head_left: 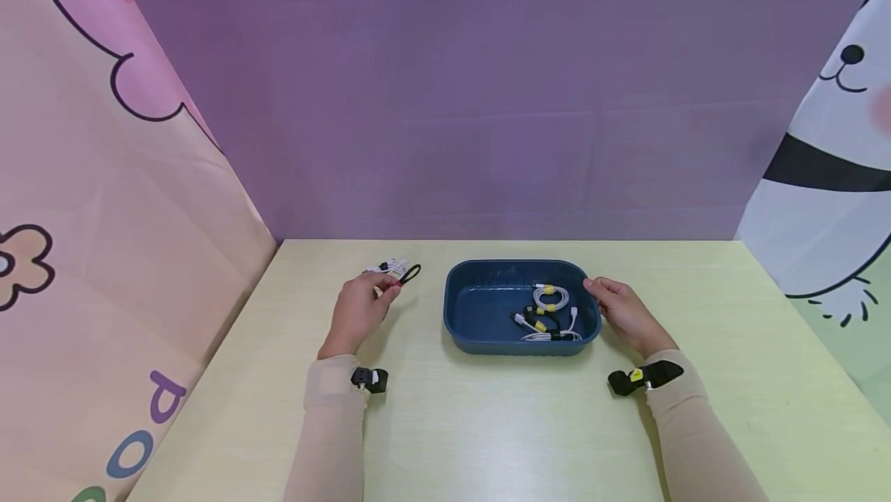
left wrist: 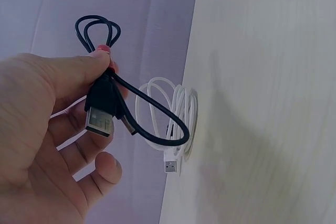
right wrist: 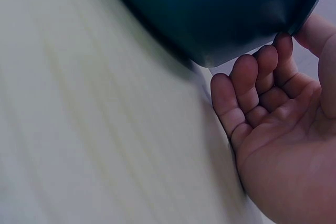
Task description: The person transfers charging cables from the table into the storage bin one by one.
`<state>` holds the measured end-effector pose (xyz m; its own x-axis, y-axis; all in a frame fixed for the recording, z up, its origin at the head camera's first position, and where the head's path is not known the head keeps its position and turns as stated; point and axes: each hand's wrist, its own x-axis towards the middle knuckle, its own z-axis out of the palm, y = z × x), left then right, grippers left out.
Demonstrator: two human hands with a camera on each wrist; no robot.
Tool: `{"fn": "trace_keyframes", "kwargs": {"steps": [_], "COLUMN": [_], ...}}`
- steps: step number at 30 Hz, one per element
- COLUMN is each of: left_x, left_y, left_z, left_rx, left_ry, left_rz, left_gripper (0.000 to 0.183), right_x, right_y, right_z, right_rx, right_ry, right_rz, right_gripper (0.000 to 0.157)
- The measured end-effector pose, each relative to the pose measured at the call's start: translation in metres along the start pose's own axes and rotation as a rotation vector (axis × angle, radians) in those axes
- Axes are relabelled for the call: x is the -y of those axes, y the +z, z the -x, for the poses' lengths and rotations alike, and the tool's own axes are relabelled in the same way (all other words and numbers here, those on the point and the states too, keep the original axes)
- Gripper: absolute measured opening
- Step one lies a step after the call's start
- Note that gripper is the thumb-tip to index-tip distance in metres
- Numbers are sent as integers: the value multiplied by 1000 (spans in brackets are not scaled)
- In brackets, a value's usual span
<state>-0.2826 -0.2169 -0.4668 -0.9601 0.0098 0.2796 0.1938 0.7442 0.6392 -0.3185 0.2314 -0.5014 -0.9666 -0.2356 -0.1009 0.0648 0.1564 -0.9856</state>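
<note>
Several tied cables [head_left: 550, 291], wht & blk, lie in R half of blue box [head_left: 480, 348]. L hand [head_left: 358, 312], left of box, pinches blk cable [left wrist: 105, 94] btwn thumb & fingertip, other fingers loosely bent. Wht cable [left wrist: 181, 114] on table [head_left: 501, 425], also left of box. R hand [head_left: 624, 315] grips box's R rim, thumb over, fingers bent outside.

Hands: two, comprising one left hand [head_left: 358, 312] and one right hand [head_left: 629, 316]. Wrist cameras: two, comprising one left wrist camera [head_left: 370, 380] and one right wrist camera [head_left: 643, 378]. Containers: one blue bin [head_left: 515, 348]. Cables inside the bin: three, comprising one upper white coil [head_left: 550, 309], one lower white coil [head_left: 557, 336] and one black coil [head_left: 541, 320]. Cables in the left hand: one black cable [left wrist: 102, 95]. Cables on the single table [head_left: 501, 425]: at least one white bundle [left wrist: 181, 114]; the exact number is not discernible.
</note>
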Motion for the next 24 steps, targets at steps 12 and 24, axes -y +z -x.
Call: {"fn": "trace_keyframes", "kwargs": {"steps": [12, 24], "left_x": [-4, -6], "left_y": [2, 4], "left_z": [-1, -2], "left_rx": [6, 17], "left_ry": [3, 13], "left_rz": [9, 2], "left_gripper": [13, 14], "right_x": [0, 0], "right_y": [-1, -1], "right_z": [1, 0], "right_rx": [-1, -1], "right_ry": [4, 8], "right_rz": [16, 10], "right_gripper": [31, 30]}}
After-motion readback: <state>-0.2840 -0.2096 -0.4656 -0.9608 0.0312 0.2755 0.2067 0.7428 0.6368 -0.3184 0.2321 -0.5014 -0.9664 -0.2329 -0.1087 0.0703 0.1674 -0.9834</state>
